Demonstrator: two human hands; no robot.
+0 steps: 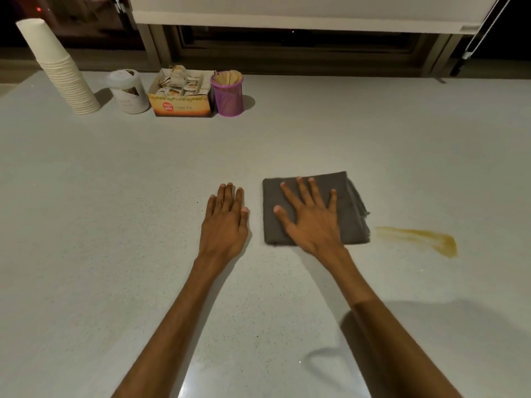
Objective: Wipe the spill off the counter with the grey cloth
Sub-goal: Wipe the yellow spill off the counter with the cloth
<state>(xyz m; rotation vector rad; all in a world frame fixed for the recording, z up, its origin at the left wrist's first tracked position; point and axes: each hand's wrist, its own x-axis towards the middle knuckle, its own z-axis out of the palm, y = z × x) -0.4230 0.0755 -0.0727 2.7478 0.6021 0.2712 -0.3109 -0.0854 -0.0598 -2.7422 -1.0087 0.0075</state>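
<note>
A folded grey cloth [352, 222] lies flat on the pale speckled counter [115, 196]. My right hand [309, 216] rests palm down on top of it with the fingers spread, pressing rather than gripping. Just right of the cloth a yellow-brown spill [422, 238] streaks across the counter, thickest at its right end; the cloth's edge stops a little short of it. My left hand [225, 219] lies flat on the bare counter to the left of the cloth, fingers together, holding nothing.
At the back left stand a tall stack of white paper cups [61, 70], a white jar [129, 91], an open box of tea bags [182, 94] and a purple mesh holder of wooden stirrers [228, 93]. A window frame runs behind the counter.
</note>
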